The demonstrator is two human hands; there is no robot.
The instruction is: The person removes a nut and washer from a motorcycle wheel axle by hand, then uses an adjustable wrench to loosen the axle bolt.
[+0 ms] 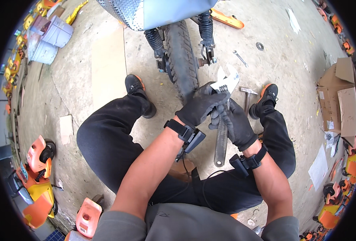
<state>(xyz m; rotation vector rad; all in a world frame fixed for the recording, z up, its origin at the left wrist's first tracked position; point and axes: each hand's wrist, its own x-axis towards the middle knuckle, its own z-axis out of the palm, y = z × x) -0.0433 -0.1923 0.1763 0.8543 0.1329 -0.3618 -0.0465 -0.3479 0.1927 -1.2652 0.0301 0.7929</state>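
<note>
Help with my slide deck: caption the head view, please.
Gloved left hand and gloved right hand on an adjustable wrench, near a treaded tyre.

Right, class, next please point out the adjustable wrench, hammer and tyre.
Adjustable wrench point(221, 139): head view, on its handle below the hands.
Hammer point(247, 102): head view, on its handle.
Tyre point(181, 56): head view, on its tread.

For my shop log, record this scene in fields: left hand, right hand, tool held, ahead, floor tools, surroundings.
Left hand: gloved left hand at the wrench's head end
Right hand: gloved right hand around the handle
Tool held: large adjustable wrench, head pointing away from the person
Ahead: tire between two springs
Floor tools: hammer near the right shoe; small spanner farther off
Surroundings: cardboard box at right, buckets at far left
</note>
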